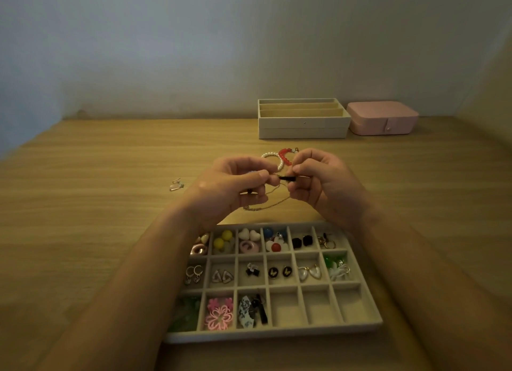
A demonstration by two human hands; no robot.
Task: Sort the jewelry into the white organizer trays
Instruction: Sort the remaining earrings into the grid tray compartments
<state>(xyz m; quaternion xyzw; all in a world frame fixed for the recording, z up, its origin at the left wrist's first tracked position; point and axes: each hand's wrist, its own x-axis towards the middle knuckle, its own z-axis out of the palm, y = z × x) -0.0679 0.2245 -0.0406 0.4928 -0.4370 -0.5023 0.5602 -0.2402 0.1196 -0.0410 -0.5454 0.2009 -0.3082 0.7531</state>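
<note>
Left hand (238, 182) and right hand (318, 182) are held raised over the wooden table (97, 204), fingertips nearly meeting. Both are closed in a pinch, remaining fingers curled in.
- A thin gold chain (273, 203) is pinched between left thumb and forefinger. It is fine-linked and slack, drooping in a loop below the hands, above the table just beyond the compartment tray.
- A small black piece (286, 178), short and rod-shaped, is pinched by right thumb and forefinger. Whether it is attached to the chain cannot be told.

Compartment tray (277, 336): white, rectangular, matte felt-like lining, gridded three rows by six, nearest the person and partly covered by the left forearm. Contents noted:
- far row: glossy yellow balls (223, 239), white hearts (249, 234), a white flower with red centre (274, 246), faceted black studs (302, 241)
- middle row: silver hoops (194, 272), triangle earrings (223, 276), black ovals (279, 272) with a gold motif too small to make out, pearly hearts (309, 272)
- near row: a pink cut-out flower (219, 314)

A pearl bracelet (270, 156) and a red bead bracelet (286, 156) are lying on the table just behind the hands, partly hidden by them. One loose earring (176, 185) is seen on the table well left of the hands.

At the back wall: stacked white trays (302, 121) with long beige-lined slots, and just beside them a pink case (382, 118), rounded corners, snap tab at front.
</note>
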